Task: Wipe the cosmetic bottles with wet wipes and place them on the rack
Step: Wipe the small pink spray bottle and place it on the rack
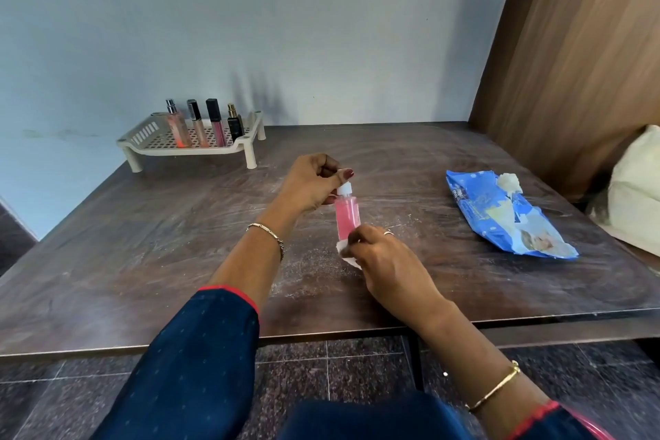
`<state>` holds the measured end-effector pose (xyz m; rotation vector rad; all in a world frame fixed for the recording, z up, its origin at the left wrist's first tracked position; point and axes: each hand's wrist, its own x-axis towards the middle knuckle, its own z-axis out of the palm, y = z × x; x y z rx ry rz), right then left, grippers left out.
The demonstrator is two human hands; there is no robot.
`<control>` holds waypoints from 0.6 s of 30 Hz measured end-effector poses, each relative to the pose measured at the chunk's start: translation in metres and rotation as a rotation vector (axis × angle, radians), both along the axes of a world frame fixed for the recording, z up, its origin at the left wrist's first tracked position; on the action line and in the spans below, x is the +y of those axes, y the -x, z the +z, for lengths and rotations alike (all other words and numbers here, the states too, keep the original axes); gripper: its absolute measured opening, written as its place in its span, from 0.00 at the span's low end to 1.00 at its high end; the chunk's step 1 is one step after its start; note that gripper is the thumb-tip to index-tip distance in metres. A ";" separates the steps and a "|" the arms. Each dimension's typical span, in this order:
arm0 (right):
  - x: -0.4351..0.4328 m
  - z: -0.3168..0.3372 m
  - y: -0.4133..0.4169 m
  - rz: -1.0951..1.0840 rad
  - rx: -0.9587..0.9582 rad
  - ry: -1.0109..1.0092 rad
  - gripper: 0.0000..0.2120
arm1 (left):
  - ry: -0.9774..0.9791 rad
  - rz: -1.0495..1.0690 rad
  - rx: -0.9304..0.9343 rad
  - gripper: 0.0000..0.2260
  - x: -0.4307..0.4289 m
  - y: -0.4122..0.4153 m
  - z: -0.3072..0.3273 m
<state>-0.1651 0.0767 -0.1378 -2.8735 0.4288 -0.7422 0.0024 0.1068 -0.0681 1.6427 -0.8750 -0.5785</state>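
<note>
A small clear bottle of pink liquid [347, 216] with a white cap is held over the middle of the brown table [143, 261]. My left hand [310, 182] pinches its cap end from above. My right hand [385, 261] grips a white wet wipe [344, 254] against the bottle's lower end. At the table's back left stands a beige plastic rack [150, 139] holding several upright cosmetic bottles [203, 125].
A blue wet-wipe pack [507, 218] lies open on the right side of the table with a wipe sticking out. A wooden panel [571, 46] rises at the right, with a pale cushion [635, 189] beside it. The table's front edge is near my body.
</note>
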 end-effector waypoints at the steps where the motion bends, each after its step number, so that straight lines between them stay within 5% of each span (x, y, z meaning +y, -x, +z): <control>1: -0.001 0.002 -0.002 0.002 -0.015 -0.023 0.13 | 0.007 -0.006 0.014 0.11 0.003 -0.001 -0.001; 9: -0.002 0.026 -0.034 0.005 -0.241 -0.002 0.14 | 0.112 -0.106 0.091 0.11 0.028 -0.007 -0.005; 18: 0.011 0.007 -0.016 0.045 -0.067 0.013 0.11 | 0.142 -0.030 0.096 0.11 0.029 -0.004 -0.008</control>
